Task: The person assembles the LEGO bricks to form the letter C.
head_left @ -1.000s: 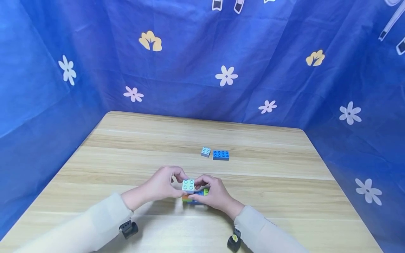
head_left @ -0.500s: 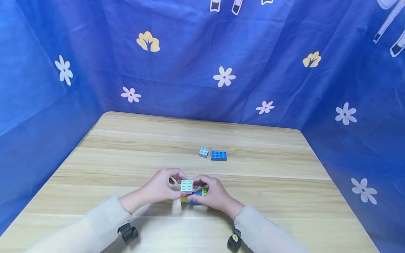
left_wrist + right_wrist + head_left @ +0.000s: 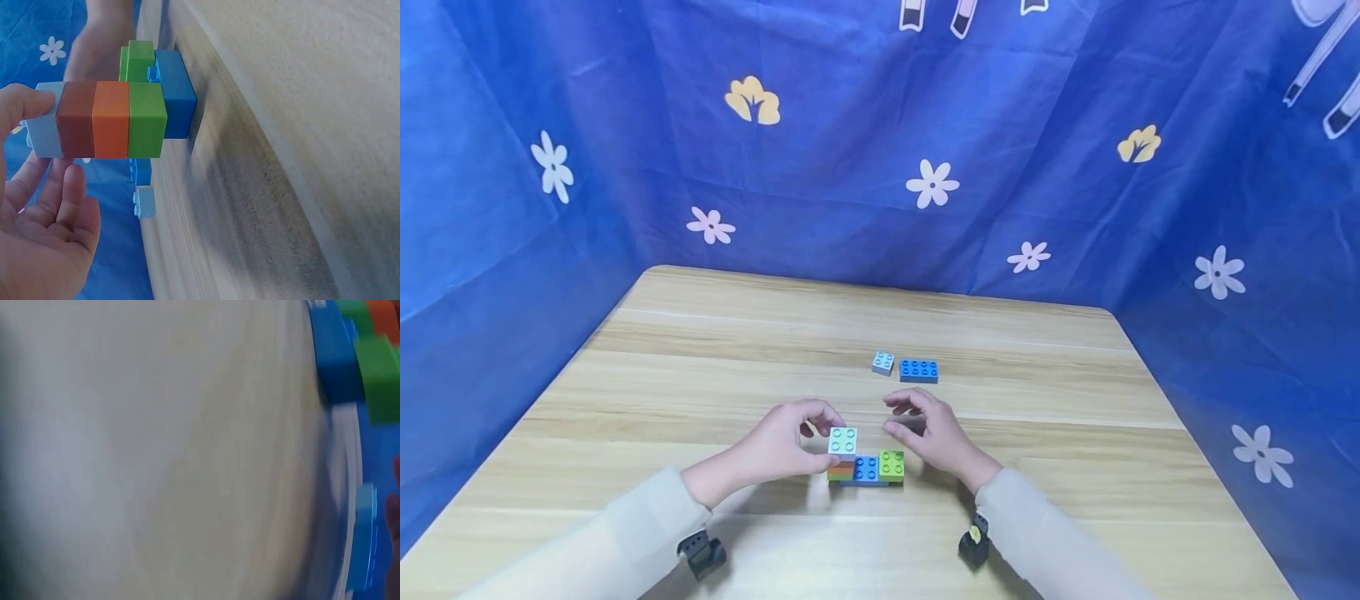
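My left hand [image 3: 786, 439] pinches a light blue 2x2 toy brick [image 3: 842, 442] between thumb and fingers. This brick tops a column of a brown brick [image 3: 76, 119], an orange brick [image 3: 111, 119] and a green brick [image 3: 147, 122]. The column stands on the left end of a long blue brick [image 3: 177, 94], and a lime green brick [image 3: 892, 465] sits on its right end. Bare blue studs show between them. To the right of this build, my right hand [image 3: 942, 433] is apart from it, fingers loosely bent and holding nothing; the right wrist view is blurred.
Farther back on the wooden table [image 3: 737, 333] lie a loose light blue 2x2 brick [image 3: 883, 362] and a loose blue 2x4 brick [image 3: 919, 371], side by side. A blue patterned curtain [image 3: 835, 150] stands behind the table and along both sides.
My right hand has let go of the build and moved right and a little away, uncovering the lime green brick and blue studs. The left hand keeps its hold.
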The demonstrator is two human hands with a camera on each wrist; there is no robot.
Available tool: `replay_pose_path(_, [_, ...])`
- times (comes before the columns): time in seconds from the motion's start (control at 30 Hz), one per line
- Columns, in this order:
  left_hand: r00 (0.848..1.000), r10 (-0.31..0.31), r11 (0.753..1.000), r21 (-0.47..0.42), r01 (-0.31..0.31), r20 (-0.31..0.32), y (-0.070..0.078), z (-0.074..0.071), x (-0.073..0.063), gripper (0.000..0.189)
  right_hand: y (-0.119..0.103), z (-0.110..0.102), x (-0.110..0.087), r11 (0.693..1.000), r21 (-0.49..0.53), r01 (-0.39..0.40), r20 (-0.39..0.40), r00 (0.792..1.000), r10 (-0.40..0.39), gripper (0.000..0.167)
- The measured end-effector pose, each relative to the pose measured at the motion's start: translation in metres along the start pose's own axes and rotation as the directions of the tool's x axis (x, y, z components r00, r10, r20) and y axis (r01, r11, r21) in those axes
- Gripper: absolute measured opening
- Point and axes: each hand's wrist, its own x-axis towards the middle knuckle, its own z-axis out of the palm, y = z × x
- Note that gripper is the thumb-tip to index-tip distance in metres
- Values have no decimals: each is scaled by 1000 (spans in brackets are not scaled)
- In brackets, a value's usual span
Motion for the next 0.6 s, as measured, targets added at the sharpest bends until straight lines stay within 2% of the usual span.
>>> replay_pose_path(0.23, [1000,-13,1000,-8,13,5,4,0,-1,30,24,-16,12,975,-220,-36,-73,997,21,45])
replay_pose_path(0.4, [1000,-16,1000,-9,16,6,4,0,-1,31,35,-27,23,954,-277,-112,-99,991,88,52])
replay_pose_path(0.6, [1000,-16,1000,-12,16,2,4,0,-2,31,50,-37,37,921,-341,-190,-65,982,179,65])
